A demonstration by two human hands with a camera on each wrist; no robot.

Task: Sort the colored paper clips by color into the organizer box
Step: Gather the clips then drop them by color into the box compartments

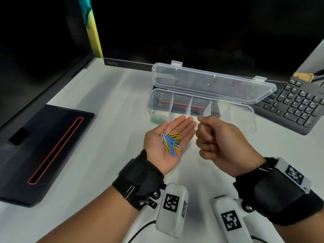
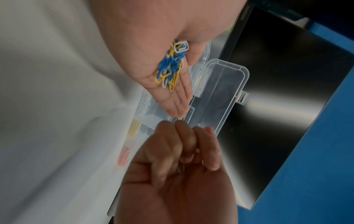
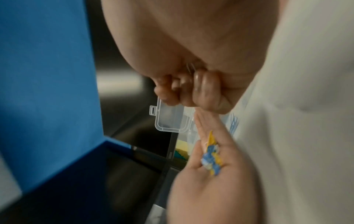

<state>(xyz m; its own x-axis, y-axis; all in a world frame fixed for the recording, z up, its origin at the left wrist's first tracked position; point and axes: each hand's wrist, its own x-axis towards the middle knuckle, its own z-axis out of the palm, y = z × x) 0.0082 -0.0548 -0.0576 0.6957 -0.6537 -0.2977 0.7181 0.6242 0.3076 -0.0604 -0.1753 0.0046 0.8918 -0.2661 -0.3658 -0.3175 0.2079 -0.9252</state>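
**Clips cupped in the left palm, box open behind**

A white desk (image 1: 108,95) is seen, with a dark monitor (image 1: 192,28) along its far edge and a keyboard (image 1: 296,104) toward the far right corner. The clear organizer box (image 1: 245,118) is set near the middle, lid tilted back; green clips are glimpsed in its leftmost compartment. A tangle of blue, yellow and white paper clips (image 1: 171,143) is carried on the left hand (image 1: 166,146), palm up, fingers straight and together. The right hand (image 1: 220,142) is curled just beside it; whether a clip is pinched cannot be told.

Black wrist straps (image 1: 140,178) carry 2 white camera housings (image 1: 172,208) bearing square black-and-white markers.
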